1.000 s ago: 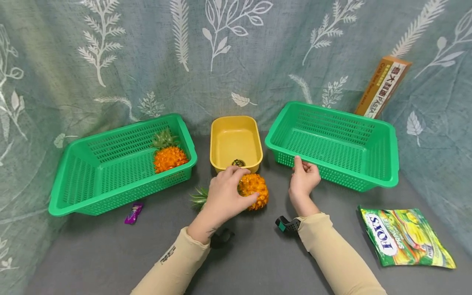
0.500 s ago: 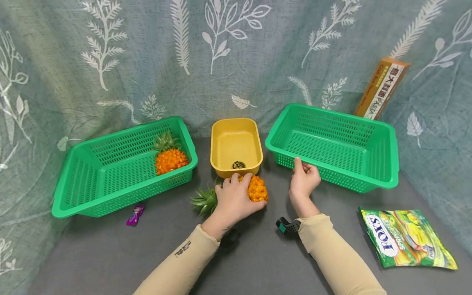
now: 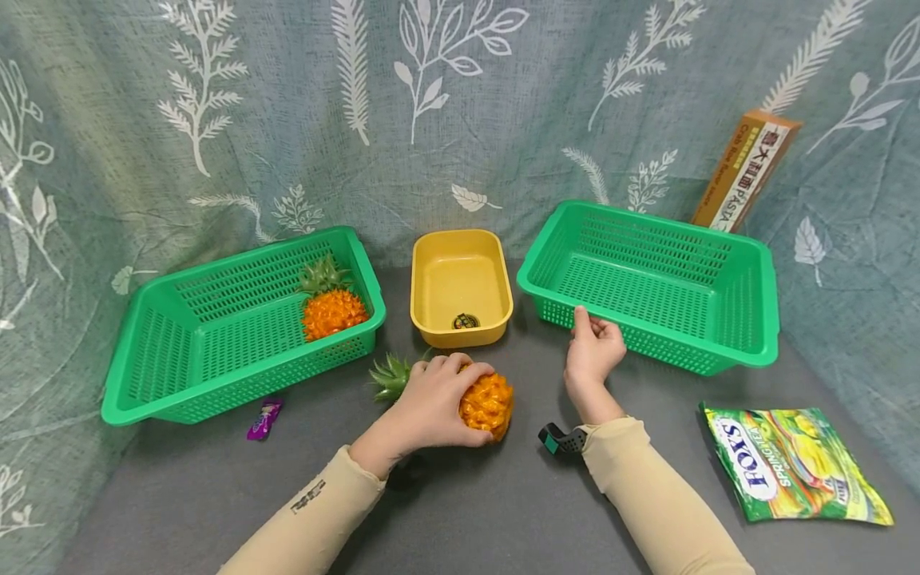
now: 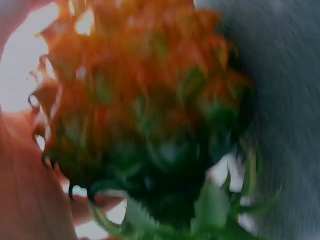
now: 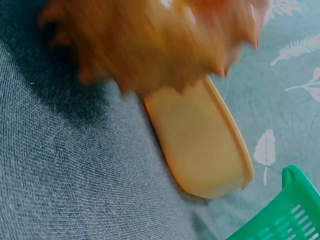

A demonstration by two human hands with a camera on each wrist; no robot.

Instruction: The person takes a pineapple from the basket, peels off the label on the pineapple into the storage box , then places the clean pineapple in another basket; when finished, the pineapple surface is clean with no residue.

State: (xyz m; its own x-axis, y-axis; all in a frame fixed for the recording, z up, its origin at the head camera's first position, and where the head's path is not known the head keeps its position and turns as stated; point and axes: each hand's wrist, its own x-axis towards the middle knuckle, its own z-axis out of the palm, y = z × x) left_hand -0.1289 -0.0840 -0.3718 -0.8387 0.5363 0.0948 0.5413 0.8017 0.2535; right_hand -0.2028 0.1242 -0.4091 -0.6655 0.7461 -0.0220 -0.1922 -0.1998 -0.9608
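Note:
My left hand [image 3: 443, 402] grips an orange pineapple [image 3: 489, 406] from above, fingers over the far side and thumb on the near side. Its green leafy crown [image 3: 391, 377] points left. Close up in the left wrist view, the spiky pineapple [image 4: 150, 95] is blurred and the hand [image 4: 30, 185] lies along its left side. My right hand [image 3: 592, 355] is at the front wall of the right green basket [image 3: 647, 279], thumb up near the rim and fingers loosely curled; whether it touches is unclear. The right wrist view shows the pineapple [image 5: 165, 40], not this hand.
A yellow bin [image 3: 461, 279] stands between the two green baskets. In the left basket [image 3: 237, 319] lies another orange pineapple [image 3: 334, 313]. A purple wrapped candy [image 3: 264, 419], a Fox's bag [image 3: 794, 465] and a pasta box [image 3: 747, 172] are around them.
My left hand has closed around the pineapple and drawn it towards me, away from the yellow bin. My right hand has stayed in place at the right basket.

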